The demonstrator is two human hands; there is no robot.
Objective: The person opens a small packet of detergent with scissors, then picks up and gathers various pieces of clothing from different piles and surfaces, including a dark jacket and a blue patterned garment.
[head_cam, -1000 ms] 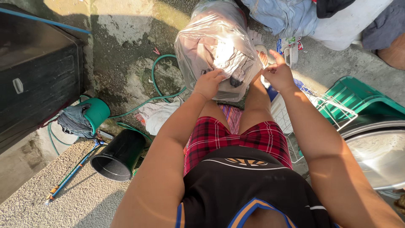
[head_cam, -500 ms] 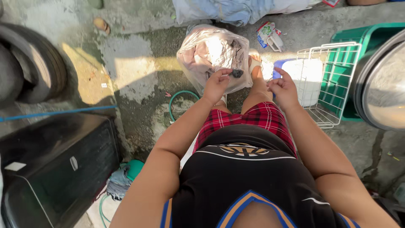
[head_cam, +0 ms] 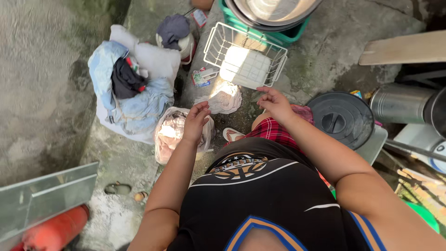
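Head view, looking down the person's torso. The left hand (head_cam: 195, 122) reaches forward with the forearm nearly straight, fingers curled and pinched on the upper edge of the clear plastic bag (head_cam: 174, 135), which sits on the concrete ground (head_cam: 325, 51) just beside the person's sandalled foot (head_cam: 231, 135) and is stuffed with pale cloth. The right hand (head_cam: 275, 103) is extended at about 1 o'clock from the left hand, palm down, fingers loosely spread and grasping nothing; it hovers above the knee in red plaid shorts (head_cam: 272, 131). Between the two hands, slightly beyond them, lies a crumpled whitish cloth (head_cam: 225, 98) on the ground. At 12 o'clock from this cloth stands a white wire basket (head_cam: 218, 44) holding a white rectangular container (head_cam: 245, 69), with a green crate (head_cam: 260, 29) and a metal basin (head_cam: 272, 9) behind it. At 10 o'clock from the bag is a heap of blue and white laundry (head_cam: 134, 100) with a dark garment on top. At 3 o'clock from the right hand lies a round dark lid (head_cam: 341, 118), and beyond it a metal pot (head_cam: 397, 103). At 8 o'clock, far from the bag, are a metal sheet (head_cam: 46, 195) and a red cylinder (head_cam: 55, 230).
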